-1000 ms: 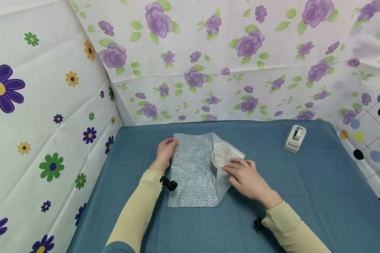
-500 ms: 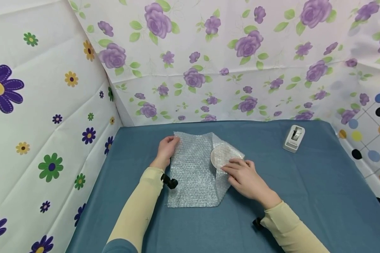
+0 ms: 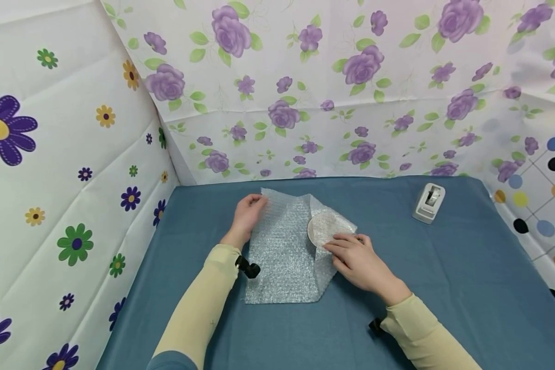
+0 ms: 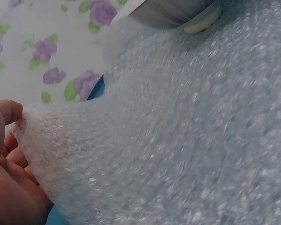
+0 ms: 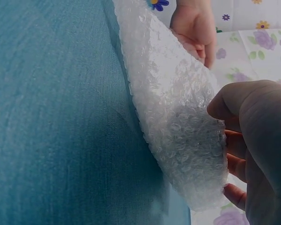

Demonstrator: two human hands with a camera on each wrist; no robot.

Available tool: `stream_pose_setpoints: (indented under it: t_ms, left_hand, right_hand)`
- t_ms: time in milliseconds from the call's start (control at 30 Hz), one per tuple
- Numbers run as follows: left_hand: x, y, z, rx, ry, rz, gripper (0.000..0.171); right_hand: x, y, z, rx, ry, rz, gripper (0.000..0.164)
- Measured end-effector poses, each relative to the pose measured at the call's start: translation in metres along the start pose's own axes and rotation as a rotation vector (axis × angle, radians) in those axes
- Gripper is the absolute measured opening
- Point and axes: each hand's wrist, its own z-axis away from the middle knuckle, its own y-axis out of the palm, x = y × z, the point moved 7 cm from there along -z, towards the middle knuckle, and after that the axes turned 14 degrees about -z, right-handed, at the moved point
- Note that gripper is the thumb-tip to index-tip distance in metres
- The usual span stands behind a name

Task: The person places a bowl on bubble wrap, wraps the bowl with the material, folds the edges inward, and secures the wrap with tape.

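Observation:
A sheet of clear bubble wrap (image 3: 282, 252) lies on the blue cloth, its right side folded over a bowl. The bowl (image 4: 173, 11) shows a grey outer wall and a pale foot ring in the left wrist view; the folded wrap hides most of it from above. My left hand (image 3: 247, 218) pinches the far left corner of the wrap between thumb and fingers and lifts it a little. Against the folded flap over the bowl, my right hand (image 3: 361, 259) presses with its fingertips (image 5: 236, 194), thumb on the wrap too.
A white tape dispenser (image 3: 429, 203) stands at the back right of the blue tablecloth (image 3: 444, 288). Flower-printed sheets (image 3: 324, 128) rise behind the table and along its left side. A small black camera (image 3: 248, 268) sits at the left wrist.
My left hand has moved slightly up and to the right, raising the far left corner of the bubble wrap. The right hand and the bowl have stayed put.

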Motion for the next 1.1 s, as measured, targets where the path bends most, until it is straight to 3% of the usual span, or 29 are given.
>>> stream_pose_setpoints:
  t_ms: [433, 767, 1100]
  left_hand:
    - [-0.032, 0.028, 0.022, 0.039, 0.137, 0.009, 0.025]
    - [-0.059, 0.063, 0.052, 0.117, 0.259, 0.05, 0.02]
    - [-0.059, 0.089, 0.061, 0.22, 0.325, 0.007, 0.021]
  right_hand:
    - [-0.001, 0.0, 0.0, -0.01, -0.027, 0.013, 0.034]
    - [-0.002, -0.001, 0.0, 0.016, -0.001, 0.011, 0.034]
    - [-0.003, -0.001, 0.001, 0.021, 0.0, -0.002, 0.035]
